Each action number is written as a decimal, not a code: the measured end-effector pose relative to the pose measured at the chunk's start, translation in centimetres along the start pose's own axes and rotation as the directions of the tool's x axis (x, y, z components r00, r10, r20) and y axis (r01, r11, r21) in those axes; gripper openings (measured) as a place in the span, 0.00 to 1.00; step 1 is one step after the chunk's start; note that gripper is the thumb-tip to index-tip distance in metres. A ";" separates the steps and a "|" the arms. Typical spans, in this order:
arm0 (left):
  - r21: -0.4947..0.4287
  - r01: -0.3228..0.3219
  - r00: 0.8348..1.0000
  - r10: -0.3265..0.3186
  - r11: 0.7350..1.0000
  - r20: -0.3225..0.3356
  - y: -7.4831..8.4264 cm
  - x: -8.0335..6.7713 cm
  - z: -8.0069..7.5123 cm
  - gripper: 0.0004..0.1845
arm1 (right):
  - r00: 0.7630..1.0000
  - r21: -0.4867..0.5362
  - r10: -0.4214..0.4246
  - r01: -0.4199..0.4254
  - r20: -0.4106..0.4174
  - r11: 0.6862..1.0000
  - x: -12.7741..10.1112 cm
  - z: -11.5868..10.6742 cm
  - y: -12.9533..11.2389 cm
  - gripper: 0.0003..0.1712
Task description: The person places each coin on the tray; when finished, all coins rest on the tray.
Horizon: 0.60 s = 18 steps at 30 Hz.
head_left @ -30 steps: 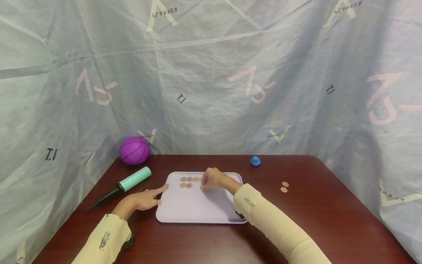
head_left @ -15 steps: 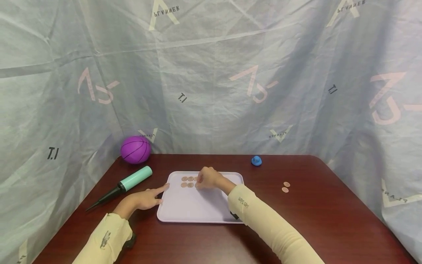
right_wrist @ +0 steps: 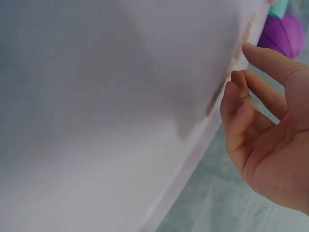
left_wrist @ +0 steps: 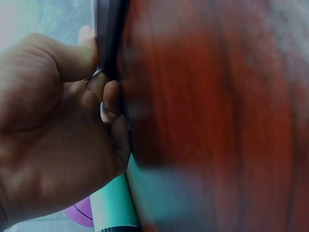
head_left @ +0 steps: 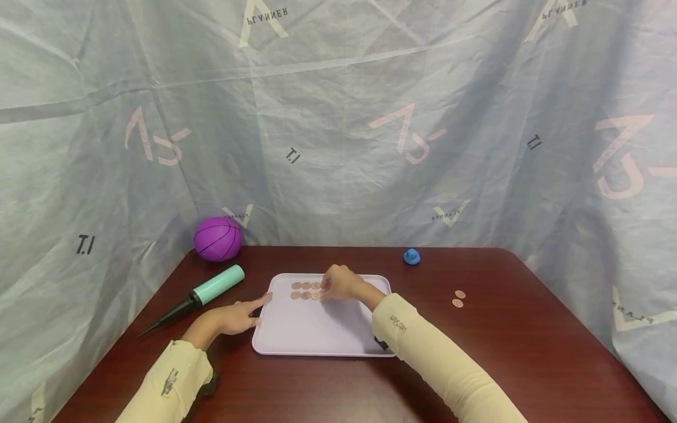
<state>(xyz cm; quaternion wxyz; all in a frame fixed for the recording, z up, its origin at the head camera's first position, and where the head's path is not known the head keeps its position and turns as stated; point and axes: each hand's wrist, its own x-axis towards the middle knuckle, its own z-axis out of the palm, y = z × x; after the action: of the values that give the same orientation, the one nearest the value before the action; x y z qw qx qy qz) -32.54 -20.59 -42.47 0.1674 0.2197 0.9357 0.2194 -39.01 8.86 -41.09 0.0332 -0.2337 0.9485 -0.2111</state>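
Note:
A white tray lies on the dark red table, bearing copper-coloured coins in two rows near its far side. My left hand pinches the tray's left edge; in the left wrist view the thumb presses one face, with fingers curled behind the edge. Over the tray, my right hand hovers at the right end of the rows, hiding part of the upper one. In the right wrist view, a gap shows between the thumb and the bent fingers, and no coin is visible there.
Two loose coins lie on the table right of the tray. Behind stands a small blue rubber duck. To the left are a teal hand pump with a black nozzle and a purple ball. Printed sheeting hangs around.
My right hand moved left to the lower row, then drew back slightly right. A third coin now lies in that row. My left hand stayed on the tray's edge.

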 end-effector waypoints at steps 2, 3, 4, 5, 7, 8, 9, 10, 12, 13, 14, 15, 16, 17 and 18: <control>0.002 0.008 1.000 -0.008 1.000 0.004 0.1 0.0 0.0 0.35 | 1.000 0.019 -0.013 0.013 -0.006 1.000 -0.6 -0.7 0.3 0.12; 0.004 0.003 1.000 -0.003 1.000 0.006 0.1 0.0 0.0 0.35 | 1.000 0.027 -0.021 0.021 -0.010 0.999 -0.8 -1.0 0.6 0.12; 0.004 0.000 1.000 0.000 1.000 0.008 0.1 0.0 0.0 0.35 | 0.999 0.033 -0.035 0.035 -0.016 0.999 -1.1 -1.3 0.8 0.12; 0.003 -0.002 1.000 0.002 1.000 0.008 0.1 0.0 0.0 0.35 | 0.999 0.038 -0.044 0.045 -0.020 0.998 -1.4 -1.6 1.0 0.11; 0.000 -0.005 1.000 0.005 1.000 0.008 0.0 0.0 -0.1 0.35 | 0.997 0.054 -0.069 0.070 -0.025 0.996 -2.1 -2.2 1.4 0.11; -0.001 -0.008 1.000 0.008 1.000 0.008 0.0 -0.1 -0.1 0.35 | 0.996 0.063 -0.080 0.082 -0.026 0.995 -2.4 -2.4 1.6 0.11; -0.001 -0.009 1.000 0.009 1.000 0.008 -0.1 -0.1 -0.1 0.35 | 0.995 0.070 -0.093 0.094 -0.029 0.993 -2.7 -2.6 1.8 0.11; 0.000 -0.010 1.000 0.010 1.000 0.008 -0.1 -0.2 -0.2 0.35 | 0.995 0.078 -0.098 0.100 -0.032 0.992 -3.0 -2.9 1.9 0.11; 0.006 -0.016 1.000 0.016 1.000 0.009 -0.1 -0.3 -0.3 0.35 | 0.993 0.092 -0.113 0.116 -0.043 0.989 -3.6 -3.3 2.4 0.13; 0.014 -0.023 1.000 0.022 1.000 0.013 -0.1 -0.3 -0.4 0.36 | 0.992 0.098 -0.117 0.122 -0.050 0.988 -4.0 -3.5 2.7 0.13; 0.017 -0.029 1.000 0.029 0.999 0.013 -0.2 -0.3 -0.4 0.36 | 0.991 0.103 -0.123 0.128 -0.058 0.986 -4.3 -3.7 2.9 0.14; 0.023 -0.034 0.999 0.034 0.999 0.016 -0.2 -0.3 -0.3 0.36 | 0.989 0.108 -0.129 0.136 -0.069 0.985 -4.7 -3.9 3.2 0.14; 0.026 -0.040 0.999 0.040 0.999 0.017 -0.2 -0.3 -0.3 0.36 | 0.989 0.118 -0.129 0.137 -0.074 0.984 -5.0 -4.1 3.5 0.15; 0.026 -0.042 0.999 0.041 0.999 0.017 -0.2 -0.3 -0.3 0.36 | 0.988 0.127 -0.134 0.143 -0.078 0.982 -5.5 -4.2 3.8 0.15; 0.034 -0.045 0.999 0.045 0.998 0.018 -0.3 -0.3 -0.3 0.36 | 0.988 0.138 -0.134 0.144 -0.082 0.980 -5.8 -4.4 4.2 0.16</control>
<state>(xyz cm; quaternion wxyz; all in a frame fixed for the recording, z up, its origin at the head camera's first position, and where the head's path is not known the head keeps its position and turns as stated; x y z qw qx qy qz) -32.52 -21.03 -42.33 0.1666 0.2454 0.9327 0.2054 -36.33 16.56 -39.05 0.0007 -0.2886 0.9127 -0.2892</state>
